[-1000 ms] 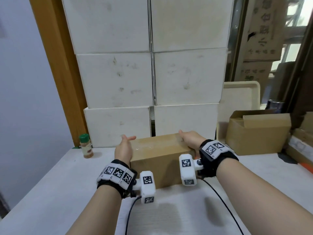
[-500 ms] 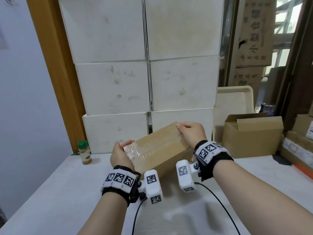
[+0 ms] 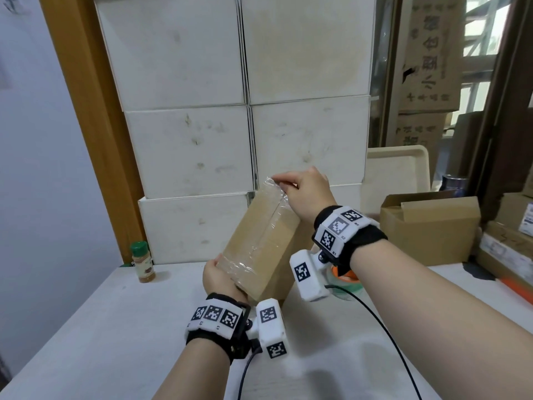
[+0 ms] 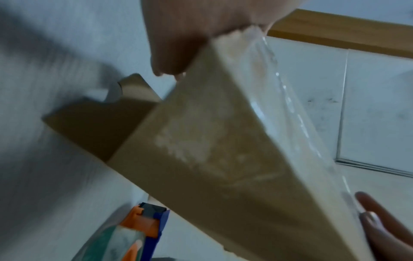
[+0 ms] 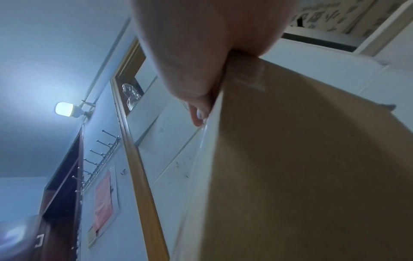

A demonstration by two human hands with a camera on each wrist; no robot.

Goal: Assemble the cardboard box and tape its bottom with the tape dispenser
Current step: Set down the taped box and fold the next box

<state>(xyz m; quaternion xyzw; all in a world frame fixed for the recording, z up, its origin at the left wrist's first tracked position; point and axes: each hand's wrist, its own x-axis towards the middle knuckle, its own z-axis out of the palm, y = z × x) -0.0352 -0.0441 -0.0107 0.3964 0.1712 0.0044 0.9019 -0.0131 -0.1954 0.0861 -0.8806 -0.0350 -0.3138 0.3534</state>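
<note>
A brown cardboard box [image 3: 259, 241] is held tilted above the white table [image 3: 101, 327], one end high and one low. A strip of clear tape [image 3: 268, 226] runs along its upward face and wraps both ends. My left hand [image 3: 217, 277] grips the low end, thumb on one side and fingers on the taped face. My right hand [image 3: 302, 194] curls over the high end, fingertips [image 5: 196, 113] on the taped edge. In the left wrist view the box's [image 4: 212, 150] untaped flaps hang open. The orange and blue tape dispenser [image 3: 344, 277] lies on the table under my right wrist.
A green-capped spice jar [image 3: 142, 262] stands at the table's back left. White boxes [image 3: 196, 151] are stacked against the wall behind. An open cardboard box [image 3: 427, 226] and a cream tray [image 3: 398, 174] sit at the back right. Wrist cables trail over the near table.
The box has gone from lying flat on the table to lifted and tipped steeply. My right hand rose with the far end while my left hand dropped to the near end.
</note>
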